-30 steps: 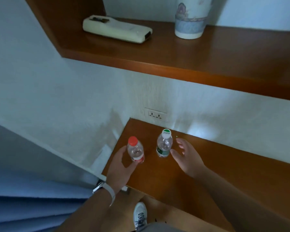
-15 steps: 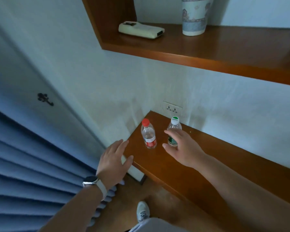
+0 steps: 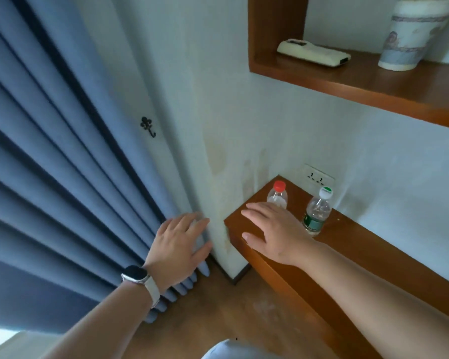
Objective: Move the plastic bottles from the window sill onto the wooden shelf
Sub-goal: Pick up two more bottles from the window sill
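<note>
We are finding the red-capped bottle [image 3: 278, 196] and the white-capped bottle [image 3: 317, 213] standing upright on the wooden shelf [image 3: 373, 244]. The left hand [image 3: 178, 251] and right hand [image 3: 275, 230] are showing open fingers, gripping nothing.

Red-capped bottle [image 3: 278, 195] and white-capped bottle [image 3: 317, 212] upright on wooden shelf [image 3: 373, 244].

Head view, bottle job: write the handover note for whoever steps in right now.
Left hand: open, empty, fingers spread in front of the blue curtain.
Right hand: open, empty, over the corner of the lower wooden shelf, in front of the red-capped bottle.
Bottles: red-capped bottle and green-labelled bottle stand upright on that shelf, near the wall socket.
Done: two bottles placed.
Left: window sill is out of view; check it for more bottles.
</note>
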Demonstrator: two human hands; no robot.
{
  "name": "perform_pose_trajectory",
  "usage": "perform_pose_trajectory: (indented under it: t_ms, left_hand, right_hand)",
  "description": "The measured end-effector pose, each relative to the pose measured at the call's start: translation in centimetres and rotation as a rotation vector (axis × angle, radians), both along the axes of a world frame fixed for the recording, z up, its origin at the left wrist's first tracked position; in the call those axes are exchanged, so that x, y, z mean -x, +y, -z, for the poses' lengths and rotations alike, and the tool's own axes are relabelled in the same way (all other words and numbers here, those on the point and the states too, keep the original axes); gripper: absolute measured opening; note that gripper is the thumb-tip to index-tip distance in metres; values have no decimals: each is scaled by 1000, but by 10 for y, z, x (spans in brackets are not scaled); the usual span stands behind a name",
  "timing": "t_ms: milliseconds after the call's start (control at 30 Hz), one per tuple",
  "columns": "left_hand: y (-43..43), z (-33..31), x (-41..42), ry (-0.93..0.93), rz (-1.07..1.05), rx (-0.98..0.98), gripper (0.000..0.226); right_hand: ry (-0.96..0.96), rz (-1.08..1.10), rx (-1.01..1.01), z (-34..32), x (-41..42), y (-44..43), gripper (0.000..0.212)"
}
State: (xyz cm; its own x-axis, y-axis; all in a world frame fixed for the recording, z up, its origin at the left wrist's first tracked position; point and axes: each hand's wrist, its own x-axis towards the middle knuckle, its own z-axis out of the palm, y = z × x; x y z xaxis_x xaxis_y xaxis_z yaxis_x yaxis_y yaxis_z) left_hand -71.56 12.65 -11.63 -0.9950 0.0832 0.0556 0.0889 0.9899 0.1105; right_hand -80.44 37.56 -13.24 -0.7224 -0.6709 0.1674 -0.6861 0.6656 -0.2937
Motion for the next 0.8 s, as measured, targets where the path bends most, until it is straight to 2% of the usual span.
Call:
perform_pose_trajectory:
  t_ms: [367, 800]
  left_hand:
    - [-179, -12, -130, 58, -252, 13, 55]
    - [-353, 9, -307, 239, -535, 5, 45]
  right_hand:
    - [87, -340, -16, -32, -66, -206, 55]
    - [203, -690, -47, -43, -186, -429, 50]
